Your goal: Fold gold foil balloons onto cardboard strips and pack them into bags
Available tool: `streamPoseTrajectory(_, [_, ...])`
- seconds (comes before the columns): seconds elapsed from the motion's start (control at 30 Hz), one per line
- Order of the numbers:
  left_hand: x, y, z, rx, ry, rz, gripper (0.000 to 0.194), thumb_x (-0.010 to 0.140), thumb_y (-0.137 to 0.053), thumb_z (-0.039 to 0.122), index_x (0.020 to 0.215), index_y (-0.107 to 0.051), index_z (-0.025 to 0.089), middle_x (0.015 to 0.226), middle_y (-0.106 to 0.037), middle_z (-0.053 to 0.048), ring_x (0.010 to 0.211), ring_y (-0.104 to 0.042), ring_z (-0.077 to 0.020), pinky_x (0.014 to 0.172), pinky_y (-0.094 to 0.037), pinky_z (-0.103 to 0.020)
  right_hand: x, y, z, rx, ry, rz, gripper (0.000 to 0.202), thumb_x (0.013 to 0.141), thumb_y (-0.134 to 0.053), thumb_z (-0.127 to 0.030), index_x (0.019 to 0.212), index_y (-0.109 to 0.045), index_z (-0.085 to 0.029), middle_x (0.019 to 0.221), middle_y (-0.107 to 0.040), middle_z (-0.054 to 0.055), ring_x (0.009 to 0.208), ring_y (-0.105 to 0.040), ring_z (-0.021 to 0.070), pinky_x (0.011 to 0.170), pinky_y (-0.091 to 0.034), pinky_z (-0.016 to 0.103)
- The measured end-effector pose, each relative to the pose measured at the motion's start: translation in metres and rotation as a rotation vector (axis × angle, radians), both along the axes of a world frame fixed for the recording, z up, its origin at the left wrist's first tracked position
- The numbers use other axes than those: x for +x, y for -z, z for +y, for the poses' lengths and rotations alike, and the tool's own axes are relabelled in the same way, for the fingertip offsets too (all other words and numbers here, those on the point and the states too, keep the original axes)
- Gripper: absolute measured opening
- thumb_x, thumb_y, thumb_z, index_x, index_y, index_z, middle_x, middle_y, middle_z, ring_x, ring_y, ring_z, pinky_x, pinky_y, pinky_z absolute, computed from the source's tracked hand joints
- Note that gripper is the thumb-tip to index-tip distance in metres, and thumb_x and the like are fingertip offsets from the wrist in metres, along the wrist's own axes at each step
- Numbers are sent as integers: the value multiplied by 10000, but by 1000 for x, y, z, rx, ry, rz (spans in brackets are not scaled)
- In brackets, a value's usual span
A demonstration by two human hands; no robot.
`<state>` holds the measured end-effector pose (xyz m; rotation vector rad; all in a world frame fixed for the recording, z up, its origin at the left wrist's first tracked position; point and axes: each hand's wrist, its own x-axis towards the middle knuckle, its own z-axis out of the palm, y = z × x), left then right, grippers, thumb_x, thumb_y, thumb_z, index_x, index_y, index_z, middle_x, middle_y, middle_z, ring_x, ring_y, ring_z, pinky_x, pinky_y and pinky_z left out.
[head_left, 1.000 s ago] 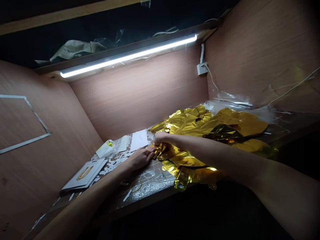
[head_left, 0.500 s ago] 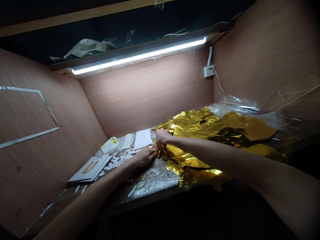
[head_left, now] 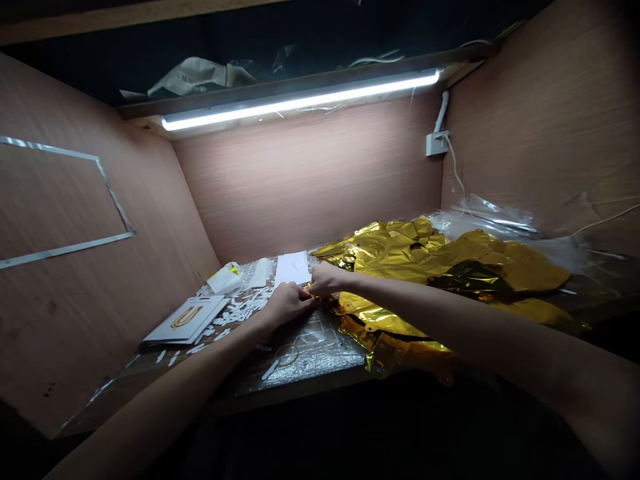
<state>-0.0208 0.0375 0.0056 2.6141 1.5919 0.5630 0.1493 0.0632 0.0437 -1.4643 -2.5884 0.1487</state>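
While one card (head_left: 186, 320) shows "U", left hand (head_left: 285, 304) and right hand (head_left: 326, 279) pinch gold foil (head_left: 380, 313).

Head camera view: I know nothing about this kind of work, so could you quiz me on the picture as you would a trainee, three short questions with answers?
1. True or false: the strip light is lit.
2. Which hand belongs to the arm crossing in front of the gold foil? A) left B) right C) neither
3. Fill in: in the picture, the white stack bearing a gold U shape lies to the ____ of the round band.

Key:
1. True.
2. B, the right hand.
3. Left.
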Motion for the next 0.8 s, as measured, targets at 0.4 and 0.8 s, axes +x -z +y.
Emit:
streamPoseTrajectory(0.4, [1,3,10,9,196,107,284,934,-563,438,941,-792,271,1075,-782,-60,1030,-686,-270,983,-483,-345,39,16,13,-83,-234,43,373,784,-720,-201,1141,-812,-262,918,-792,1,811,-646,136,692,-413,176])
streamPoseTrajectory(0.8, [5,3,8,-30,182,80,432,969,-483,472,749,-768,233,850,-770,-50,733,-644,-197,808,-466,-304,20,4,-6,-118,68,56,487,699,-819,-244,1180,-770,-180,993,-744,56,872,-650,191,658,-440,217])
